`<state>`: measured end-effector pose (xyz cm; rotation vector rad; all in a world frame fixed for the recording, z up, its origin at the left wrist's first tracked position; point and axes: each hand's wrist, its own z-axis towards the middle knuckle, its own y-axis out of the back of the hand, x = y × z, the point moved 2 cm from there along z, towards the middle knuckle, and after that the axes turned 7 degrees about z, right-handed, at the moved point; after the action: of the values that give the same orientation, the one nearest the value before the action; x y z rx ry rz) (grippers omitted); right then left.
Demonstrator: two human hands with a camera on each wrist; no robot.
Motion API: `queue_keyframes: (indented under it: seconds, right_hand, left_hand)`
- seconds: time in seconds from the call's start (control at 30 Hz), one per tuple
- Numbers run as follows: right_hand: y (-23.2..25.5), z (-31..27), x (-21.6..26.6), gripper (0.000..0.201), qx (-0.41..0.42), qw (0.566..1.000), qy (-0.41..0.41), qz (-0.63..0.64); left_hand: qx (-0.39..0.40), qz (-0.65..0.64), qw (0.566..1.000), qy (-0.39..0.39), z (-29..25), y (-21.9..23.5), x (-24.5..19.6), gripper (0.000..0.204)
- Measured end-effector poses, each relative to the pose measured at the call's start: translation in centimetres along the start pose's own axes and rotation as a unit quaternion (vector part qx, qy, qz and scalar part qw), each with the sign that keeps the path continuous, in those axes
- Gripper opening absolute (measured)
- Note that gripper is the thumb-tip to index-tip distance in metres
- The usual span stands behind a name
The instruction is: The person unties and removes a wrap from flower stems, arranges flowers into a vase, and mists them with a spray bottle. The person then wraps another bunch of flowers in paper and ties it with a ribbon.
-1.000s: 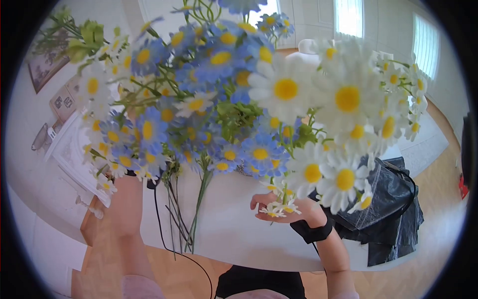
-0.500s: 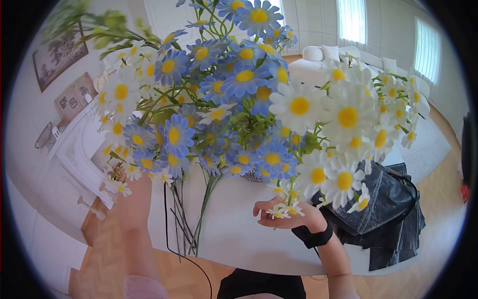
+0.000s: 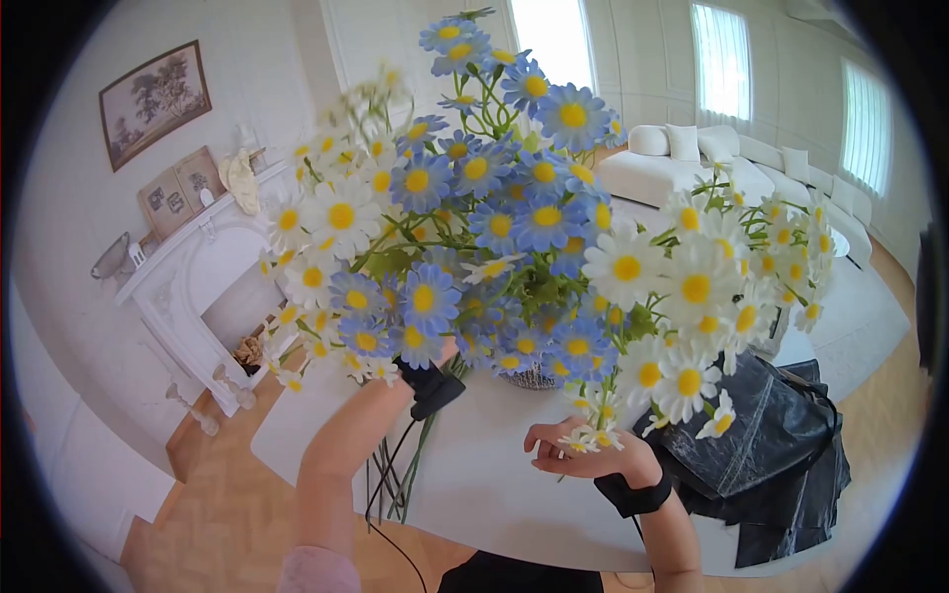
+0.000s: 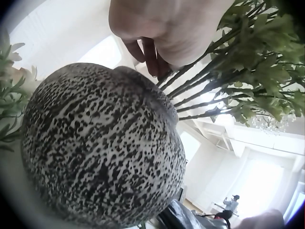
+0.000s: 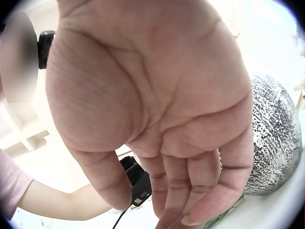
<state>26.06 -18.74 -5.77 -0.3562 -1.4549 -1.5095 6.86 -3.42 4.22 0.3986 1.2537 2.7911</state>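
A round black-and-white speckled vase [image 4: 100, 148] holds a full bunch of artificial daisies, blue ones [image 3: 544, 217] in the middle and white ones [image 3: 692, 287] to the right. In the left wrist view, my left hand [image 4: 169, 28] is at the vase mouth, its curled fingers pinching a dark green stem [image 4: 183, 71]. Blossoms mostly hide that hand in the head view. A blurred white spray [image 3: 376, 104] stands up at the back left of the bunch. My right hand [image 3: 603, 453] hangs beside the vase under white daisies, fingers loosely bent, holding nothing.
Loose green stems [image 3: 410, 474] lie on the white table [image 3: 484, 474] at the front left. Crumpled black plastic [image 3: 736, 410] covers the table's right side. Dark cables run from the wrist straps. A fireplace [image 3: 198, 277] and a white sofa [image 3: 682, 178] stand beyond.
My left arm has moved right and inward toward the vase. The blurred spray at the upper left has shifted right to the bunch. My right hand has barely moved; the head view has tilted up.
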Motion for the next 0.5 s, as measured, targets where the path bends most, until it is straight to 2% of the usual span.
queue_keyframes:
  seconds: [0.03,0.07,0.2,0.27,0.5]
  right_hand:
    - [-0.3,0.0,-1.0,0.015,0.02,0.998,-0.01,-0.051]
    - [-0.5,-0.1,-1.5,0.016,0.04,0.994,-0.021,-0.102]
    - [0.1,0.1,0.4,0.018,-0.013,0.999,0.03,-0.021]
    - [0.4,0.6,1.3,0.018,0.095,0.99,-0.106,0.014]
    - [0.7,0.6,1.6,0.018,0.088,0.991,-0.102,0.014]
  left_hand:
    - [0.006,-0.007,1.0,-0.001,5.4,1.4,-5.2,0.036]
    - [0.013,-0.014,1.0,-0.002,-5.1,-2.8,5.1,0.036]
    - [0.046,-0.038,0.998,-0.01,-4.2,-4.7,4.9,0.035]
    - [0.06,-0.05,0.997,-0.013,-4.4,-5.9,5.6,0.035]
    - [0.116,-0.093,0.988,-0.031,-4.3,-10.0,6.7,0.035]
